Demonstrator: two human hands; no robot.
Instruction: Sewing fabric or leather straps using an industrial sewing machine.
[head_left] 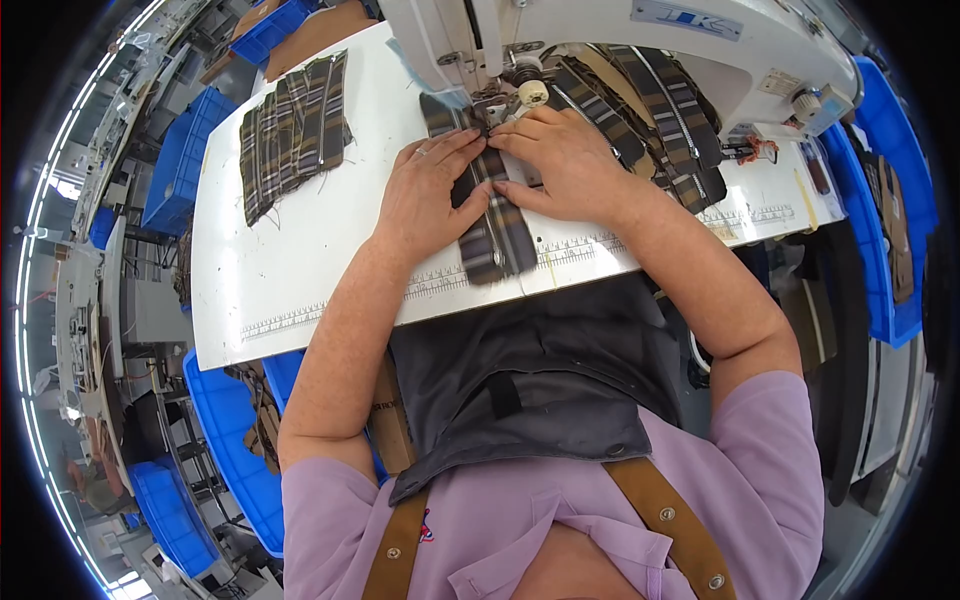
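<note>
A dark plaid fabric strip (495, 250) with a zipper along it lies lengthwise under the needle area of a white sewing machine (440, 60). From the left, my left hand (432, 190) presses its fingertips on the strip just before the presser foot, its thumb lower down on the cloth. My right hand (562, 165) does the same from the right, fingers bent beside the foot and thumb near the left one. Both hands hold the strip against the table (370, 270). The needle tip and the stitching are hidden by fingers and machine parts.
Plaid pieces with zippers (295, 135) lie on the table's left. More zippered plaid pieces (670, 120) are piled under the machine arm. A printed ruler strip (590, 250) runs along the front edge. Blue bins (185, 160) stand at both sides of the table.
</note>
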